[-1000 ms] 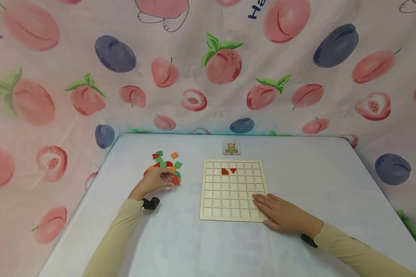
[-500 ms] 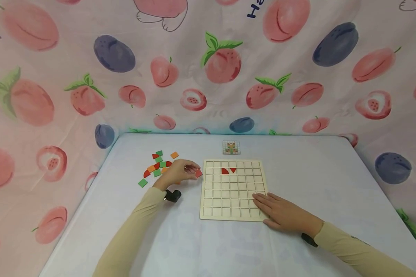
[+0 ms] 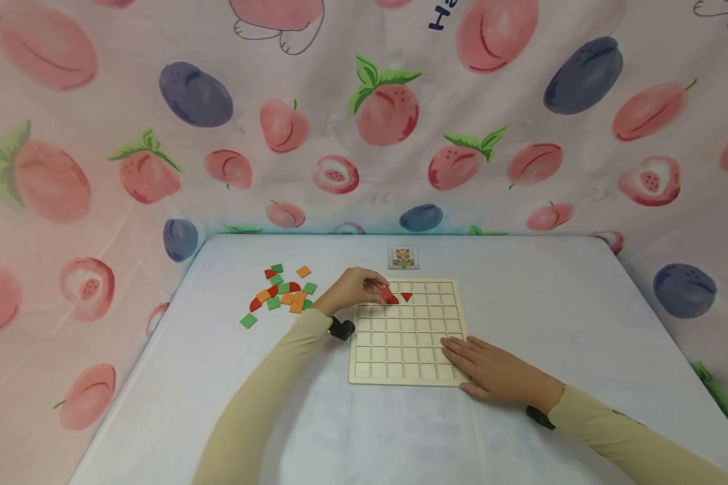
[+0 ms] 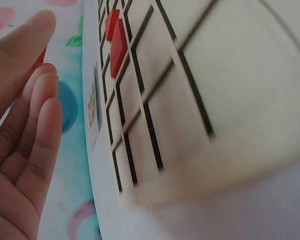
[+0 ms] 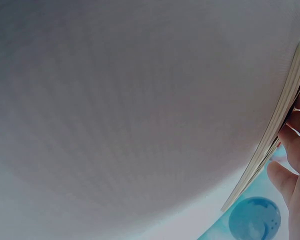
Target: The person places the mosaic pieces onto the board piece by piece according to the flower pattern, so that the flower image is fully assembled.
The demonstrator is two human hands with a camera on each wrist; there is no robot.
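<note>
A wooden grid board (image 3: 406, 350) lies on the white table. Two red pieces sit in its second row: a quarter-round one (image 3: 394, 300) and a triangle (image 3: 407, 296). My left hand (image 3: 378, 288) hovers over the board's upper left part and pinches a small red piece (image 3: 386, 292) right beside the quarter-round one. In the left wrist view my fingers (image 4: 30, 125) are at the left, with the grid (image 4: 190, 100) and the red pieces (image 4: 117, 37) beyond. My right hand (image 3: 467, 357) rests flat on the board's lower right corner, and its fingers (image 5: 295, 150) show against the board's edge (image 5: 285, 115).
A loose pile of green, orange and red pieces (image 3: 281, 293) lies left of the board, with one green piece (image 3: 248, 320) apart. A small picture card (image 3: 403, 257) lies behind the board. Fruit-print cloth walls surround the table (image 3: 551, 296).
My left hand took a red piece from the pile and carried it right, onto the board's upper left squares. The right hand has stayed on the board's corner.
</note>
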